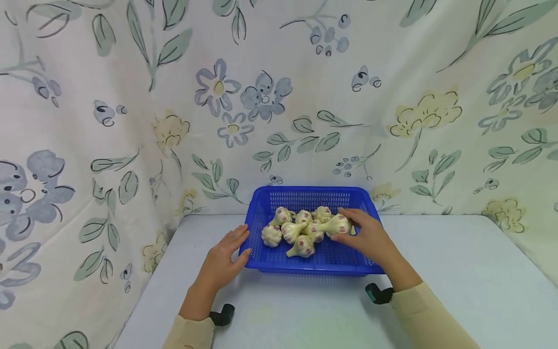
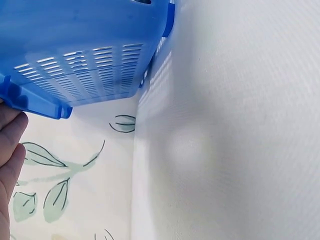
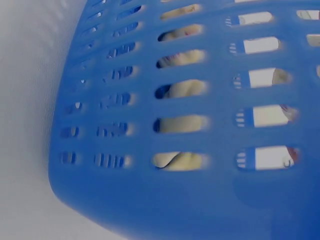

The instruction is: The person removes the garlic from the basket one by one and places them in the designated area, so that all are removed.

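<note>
A blue plastic basket (image 1: 314, 265) with slotted walls stands on the white table, holding several garlic bulbs (image 1: 302, 246) with purple marks. My right hand (image 1: 372, 237) reaches over the basket's right side and grips one garlic bulb (image 1: 338, 225) between thumb and fingers, its stem pointing left over the pile. At the left rim, my left hand (image 1: 222, 259) rests with its fingers extended against the edge. In the left wrist view, the fingertips (image 2: 15, 127) are right at the rim. The right wrist view shows the basket's wall (image 3: 215, 190), which hides the right hand there.
A white table (image 1: 296, 315) lies beneath the basket. Behind and to the left hangs a cloth (image 1: 305, 160) printed with flowers and leaves. Dark wrist-camera mounts show at the left wrist (image 1: 223, 315) and the right wrist (image 1: 379, 294).
</note>
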`<move>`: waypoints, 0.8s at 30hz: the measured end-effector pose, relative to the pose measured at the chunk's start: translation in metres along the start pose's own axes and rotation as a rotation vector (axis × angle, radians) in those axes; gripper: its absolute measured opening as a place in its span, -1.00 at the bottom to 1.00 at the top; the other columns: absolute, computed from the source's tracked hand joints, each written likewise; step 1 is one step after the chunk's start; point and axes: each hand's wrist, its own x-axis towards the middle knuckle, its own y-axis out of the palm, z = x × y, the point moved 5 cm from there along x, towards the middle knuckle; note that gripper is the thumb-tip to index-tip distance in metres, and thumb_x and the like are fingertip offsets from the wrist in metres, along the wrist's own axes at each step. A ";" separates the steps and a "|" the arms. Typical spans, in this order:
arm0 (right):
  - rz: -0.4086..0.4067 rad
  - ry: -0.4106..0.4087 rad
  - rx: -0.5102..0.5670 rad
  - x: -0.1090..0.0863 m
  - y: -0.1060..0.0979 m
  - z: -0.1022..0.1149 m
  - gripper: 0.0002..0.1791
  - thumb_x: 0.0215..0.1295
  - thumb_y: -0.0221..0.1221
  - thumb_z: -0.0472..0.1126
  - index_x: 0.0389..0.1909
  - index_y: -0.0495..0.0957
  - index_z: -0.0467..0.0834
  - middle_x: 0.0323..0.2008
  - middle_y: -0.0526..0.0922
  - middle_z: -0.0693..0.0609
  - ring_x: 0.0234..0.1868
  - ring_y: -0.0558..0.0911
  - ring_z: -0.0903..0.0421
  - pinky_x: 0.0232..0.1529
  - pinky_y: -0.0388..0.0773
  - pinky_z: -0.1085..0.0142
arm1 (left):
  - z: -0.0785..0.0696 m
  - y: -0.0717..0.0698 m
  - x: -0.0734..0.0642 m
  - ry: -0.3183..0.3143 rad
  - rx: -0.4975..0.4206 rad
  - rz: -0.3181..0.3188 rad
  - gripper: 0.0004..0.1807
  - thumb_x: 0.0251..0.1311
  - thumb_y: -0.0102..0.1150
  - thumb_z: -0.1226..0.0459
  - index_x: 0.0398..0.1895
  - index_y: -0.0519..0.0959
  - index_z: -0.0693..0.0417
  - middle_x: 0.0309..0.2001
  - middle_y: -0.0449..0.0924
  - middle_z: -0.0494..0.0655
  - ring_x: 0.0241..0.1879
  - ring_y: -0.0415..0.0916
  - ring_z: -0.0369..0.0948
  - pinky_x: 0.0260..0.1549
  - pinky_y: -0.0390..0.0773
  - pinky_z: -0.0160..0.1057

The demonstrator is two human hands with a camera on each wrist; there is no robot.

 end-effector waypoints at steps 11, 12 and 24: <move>-0.032 0.078 0.071 -0.007 -0.027 -0.010 -0.12 0.12 0.38 0.15 0.40 0.34 -0.17 0.32 0.43 -0.21 0.22 0.53 -0.21 0.14 0.56 -0.04 | 0.001 0.000 0.000 -0.027 -0.013 0.021 -0.46 0.29 0.18 0.11 0.31 0.49 0.10 0.38 0.40 -0.12 0.37 0.36 -0.10 0.31 0.38 -0.02; -0.037 0.094 0.081 -0.008 -0.031 -0.012 -0.12 0.14 0.37 0.17 0.40 0.33 -0.15 0.34 0.41 -0.21 0.23 0.52 -0.21 0.14 0.56 -0.06 | 0.001 0.000 0.000 -0.030 -0.016 0.022 -0.46 0.29 0.18 0.11 0.31 0.49 0.10 0.39 0.39 -0.13 0.37 0.36 -0.10 0.30 0.38 -0.02; -0.232 0.187 0.145 -0.015 -0.077 -0.041 -0.21 0.24 0.31 0.10 0.42 0.33 -0.14 0.30 0.46 -0.20 0.26 0.48 -0.14 0.05 0.56 0.46 | 0.001 0.001 -0.001 -0.051 -0.028 0.021 -0.45 0.28 0.20 0.09 0.31 0.49 0.05 0.39 0.39 -0.16 0.36 0.37 -0.08 0.26 0.42 0.01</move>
